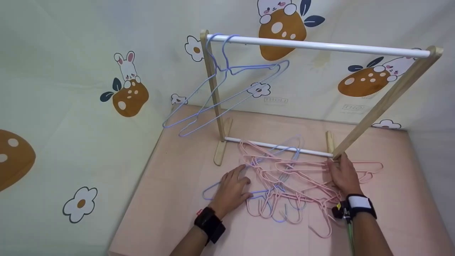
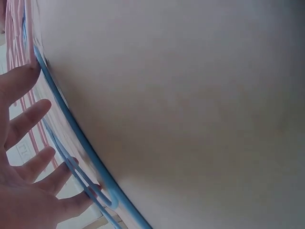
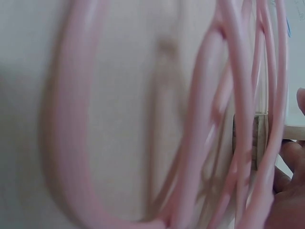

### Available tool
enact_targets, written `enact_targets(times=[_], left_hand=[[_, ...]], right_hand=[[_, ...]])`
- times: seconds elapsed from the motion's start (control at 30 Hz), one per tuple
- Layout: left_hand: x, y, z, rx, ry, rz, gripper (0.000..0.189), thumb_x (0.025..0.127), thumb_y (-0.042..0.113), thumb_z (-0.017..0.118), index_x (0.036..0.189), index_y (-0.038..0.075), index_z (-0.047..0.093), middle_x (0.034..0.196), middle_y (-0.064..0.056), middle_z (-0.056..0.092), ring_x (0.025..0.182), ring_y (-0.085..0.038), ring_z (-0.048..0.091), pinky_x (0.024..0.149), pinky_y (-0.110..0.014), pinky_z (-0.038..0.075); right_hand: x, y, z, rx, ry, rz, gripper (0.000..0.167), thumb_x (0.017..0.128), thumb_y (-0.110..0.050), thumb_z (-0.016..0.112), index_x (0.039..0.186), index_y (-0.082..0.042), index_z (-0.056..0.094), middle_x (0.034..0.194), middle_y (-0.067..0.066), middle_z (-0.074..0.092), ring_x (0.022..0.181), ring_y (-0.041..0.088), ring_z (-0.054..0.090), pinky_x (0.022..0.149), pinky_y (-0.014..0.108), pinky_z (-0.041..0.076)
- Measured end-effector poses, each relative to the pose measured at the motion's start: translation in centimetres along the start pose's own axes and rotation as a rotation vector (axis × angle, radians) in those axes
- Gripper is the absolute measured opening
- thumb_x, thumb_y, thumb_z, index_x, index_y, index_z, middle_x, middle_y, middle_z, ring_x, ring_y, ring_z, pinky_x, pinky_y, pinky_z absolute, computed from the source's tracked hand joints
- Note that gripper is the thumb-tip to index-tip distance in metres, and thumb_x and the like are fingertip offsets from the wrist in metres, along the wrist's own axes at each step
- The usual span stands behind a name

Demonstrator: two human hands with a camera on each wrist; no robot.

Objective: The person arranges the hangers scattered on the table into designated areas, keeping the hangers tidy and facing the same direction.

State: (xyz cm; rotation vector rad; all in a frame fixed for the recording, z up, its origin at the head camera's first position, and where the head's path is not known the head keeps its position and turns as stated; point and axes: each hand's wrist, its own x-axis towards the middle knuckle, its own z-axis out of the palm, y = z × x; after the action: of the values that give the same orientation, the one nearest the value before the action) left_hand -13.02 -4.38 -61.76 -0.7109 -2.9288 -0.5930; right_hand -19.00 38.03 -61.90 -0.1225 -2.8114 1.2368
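My left hand [image 1: 231,192] rests over the left side of a heap of pink hangers [image 1: 302,163], its fingers spread and slightly bent. Beneath that hand lies a blue hanger [image 1: 203,193]; the left wrist view shows its blue wire [image 2: 82,134] beside the loose fingers. My right hand [image 1: 346,179] grips the clothes rack at the base of its right wooden post [image 1: 376,110], thumb to one side and fingers to the other. Pink hanger wires [image 3: 74,95] fill much of the right wrist view. Hooks in the heap point toward me.
Two blue hangers [image 1: 256,66] hang at the left end of the rack's white top rail [image 1: 320,45]. A white lower rail [image 1: 256,143] runs behind the heap. Patterned fabric walls [image 1: 71,142] enclose the pink table [image 1: 170,185] at the back and left.
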Motion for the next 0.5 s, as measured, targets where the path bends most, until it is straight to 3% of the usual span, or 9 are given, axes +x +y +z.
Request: enact_targets(times=[0.5], left_hand=[[0.56,0.00,-0.33,0.232,-0.003,0.084,0.039,0.098,0.040,0.086,0.121,0.009,0.078,0.154,-0.024,0.060,0.131,-0.037,0.067,0.105,-0.050,0.058]], right_hand=[[-0.07,-0.01,0.12,-0.012,0.019,-0.021,0.040,0.114,-0.027,0.059,0.135,0.005,0.048,0.132,0.035,0.057,0.126,0.054,0.054,0.102,0.068,0.040]])
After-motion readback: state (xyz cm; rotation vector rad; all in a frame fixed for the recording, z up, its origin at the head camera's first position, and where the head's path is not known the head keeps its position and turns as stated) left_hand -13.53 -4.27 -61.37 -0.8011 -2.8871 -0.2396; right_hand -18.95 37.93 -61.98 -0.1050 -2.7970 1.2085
